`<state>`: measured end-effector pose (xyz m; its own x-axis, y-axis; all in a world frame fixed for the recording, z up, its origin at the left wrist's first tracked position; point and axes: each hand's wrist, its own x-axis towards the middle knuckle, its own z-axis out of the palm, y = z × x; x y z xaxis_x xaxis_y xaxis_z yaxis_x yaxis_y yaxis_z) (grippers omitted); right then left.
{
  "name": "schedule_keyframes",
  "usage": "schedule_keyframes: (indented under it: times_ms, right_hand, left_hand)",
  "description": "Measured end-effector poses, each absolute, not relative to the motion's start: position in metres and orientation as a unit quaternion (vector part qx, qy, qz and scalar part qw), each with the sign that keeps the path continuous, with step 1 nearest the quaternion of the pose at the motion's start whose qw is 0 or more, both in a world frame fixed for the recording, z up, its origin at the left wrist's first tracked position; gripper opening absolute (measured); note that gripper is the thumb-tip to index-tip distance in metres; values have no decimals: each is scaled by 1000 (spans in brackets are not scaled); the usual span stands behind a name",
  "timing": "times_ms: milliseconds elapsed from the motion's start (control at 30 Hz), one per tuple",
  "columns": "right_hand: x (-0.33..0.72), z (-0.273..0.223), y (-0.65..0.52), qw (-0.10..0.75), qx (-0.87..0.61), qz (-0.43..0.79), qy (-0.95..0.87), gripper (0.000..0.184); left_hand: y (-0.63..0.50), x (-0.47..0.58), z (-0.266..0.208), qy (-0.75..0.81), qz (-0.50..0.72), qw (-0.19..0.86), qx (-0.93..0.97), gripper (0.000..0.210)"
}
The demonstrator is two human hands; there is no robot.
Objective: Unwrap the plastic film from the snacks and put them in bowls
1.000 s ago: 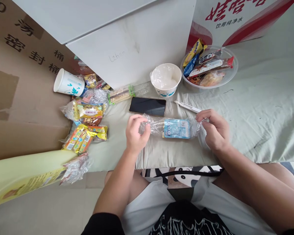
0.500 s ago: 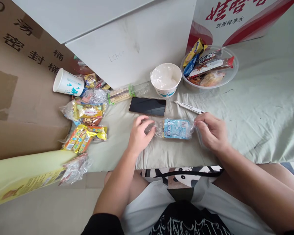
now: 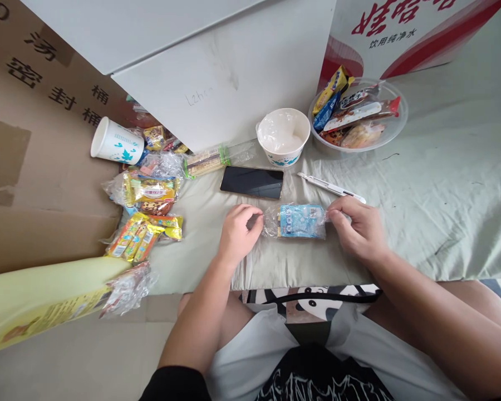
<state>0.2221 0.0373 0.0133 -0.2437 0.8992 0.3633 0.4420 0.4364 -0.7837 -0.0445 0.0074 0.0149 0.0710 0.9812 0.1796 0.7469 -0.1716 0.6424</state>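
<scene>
A blue packet in clear plastic wrap (image 3: 301, 221) lies on the pale green cloth between my hands. My left hand (image 3: 241, 231) pinches the loose left end of the wrap between thumb and fingers. At the opposite end, my right hand (image 3: 357, 228) pinches the twisted right tip of the same wrap. Just beyond my right fingers rests a white utility knife (image 3: 329, 186), its near end beside my knuckles. A dark phone (image 3: 251, 182) lies flat behind the packet, a little to the left.
Behind the phone stands a paper bowl (image 3: 283, 139) lined with clear plastic. A clear plastic bowl (image 3: 401, 120) of wrapped snacks is at back right. Snack packets (image 3: 152, 189) and a tipped paper cup (image 3: 117, 140) crowd the left, beside a cardboard box (image 3: 45, 167).
My left fingers have closed onto the wrap's left end. My right hand has shifted slightly left and down, showing more of the knife's near end.
</scene>
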Motion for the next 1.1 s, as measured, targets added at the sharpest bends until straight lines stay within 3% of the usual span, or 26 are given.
schedule_keyframes:
  times_ms: [1100]
  right_hand:
    - [218, 10, 38, 361, -401, 276, -795, 25]
  left_hand:
    - [4, -42, 15, 583, 269, 211, 737, 18]
